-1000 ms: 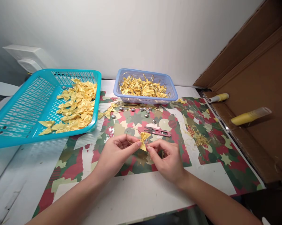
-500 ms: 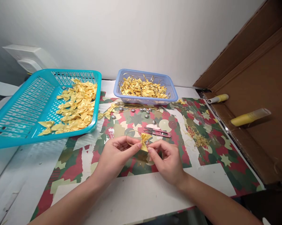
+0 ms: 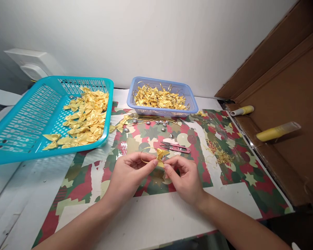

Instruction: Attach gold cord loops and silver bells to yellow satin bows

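Between my two hands is a yellow ribbon bow point(image 3: 161, 152) with a small silver bell point(image 3: 163, 158) at its middle. A thin gold cord point(image 3: 145, 148) loops out from the bow on the left. My left hand point(image 3: 131, 170) pinches the bow's left side between thumb and forefinger. On the other side, my right hand point(image 3: 184, 175) pinches at the bow's lower right, close to the bell. Just beyond the bow, pink-handled thread snips point(image 3: 178, 148) lie on the table, with several loose silver bells point(image 3: 163, 129) farther back.
A turquoise basket point(image 3: 108, 114) at left holds many yellow bows. Corded bows fill a blue-purple basket point(image 3: 164, 111) by the wall. Gold cords point(image 3: 153, 118) lie before it. Yellow thread scraps point(image 3: 221, 152) are on the right. Two yellow tubes point(image 3: 277, 131) stick out from the brown panel.
The bow has tilted between my fingers, so its lower part shows less. The gold cord loop stands wider and rounder. Both hands have stayed almost in place.
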`<state>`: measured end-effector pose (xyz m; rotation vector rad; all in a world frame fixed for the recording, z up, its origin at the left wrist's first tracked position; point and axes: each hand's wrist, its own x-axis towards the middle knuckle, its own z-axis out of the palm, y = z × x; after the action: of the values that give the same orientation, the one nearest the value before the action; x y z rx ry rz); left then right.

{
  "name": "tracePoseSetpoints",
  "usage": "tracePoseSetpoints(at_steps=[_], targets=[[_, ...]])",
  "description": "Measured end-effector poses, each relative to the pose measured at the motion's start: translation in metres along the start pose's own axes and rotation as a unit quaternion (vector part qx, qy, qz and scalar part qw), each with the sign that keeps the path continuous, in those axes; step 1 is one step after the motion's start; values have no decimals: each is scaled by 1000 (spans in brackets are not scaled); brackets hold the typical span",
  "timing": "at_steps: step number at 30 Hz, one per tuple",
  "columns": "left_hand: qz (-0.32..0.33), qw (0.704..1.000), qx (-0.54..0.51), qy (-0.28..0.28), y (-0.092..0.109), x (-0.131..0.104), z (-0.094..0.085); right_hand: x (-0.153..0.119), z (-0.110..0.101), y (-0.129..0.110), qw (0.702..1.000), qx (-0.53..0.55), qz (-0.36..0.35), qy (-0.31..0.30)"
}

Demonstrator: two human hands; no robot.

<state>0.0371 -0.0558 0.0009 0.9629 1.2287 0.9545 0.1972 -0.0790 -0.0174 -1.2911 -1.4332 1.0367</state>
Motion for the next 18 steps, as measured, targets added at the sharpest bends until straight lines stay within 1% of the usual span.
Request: tracePoseSetpoints(at_steps=[3, 10, 15, 18], targets=[[2, 1000, 0, -5, 0, 0, 0, 0, 0, 0, 1000, 1, 2, -4], [-9, 1000, 6, -4, -3, 0, 0, 2, -1, 6, 997, 53, 51, -22], [9, 1000, 6, -24, -3, -1, 2, 3, 2, 7, 993, 89, 72, -25], [13, 1000, 10, -20, -2, -2, 3, 3, 2, 7, 993, 93, 75, -22]])
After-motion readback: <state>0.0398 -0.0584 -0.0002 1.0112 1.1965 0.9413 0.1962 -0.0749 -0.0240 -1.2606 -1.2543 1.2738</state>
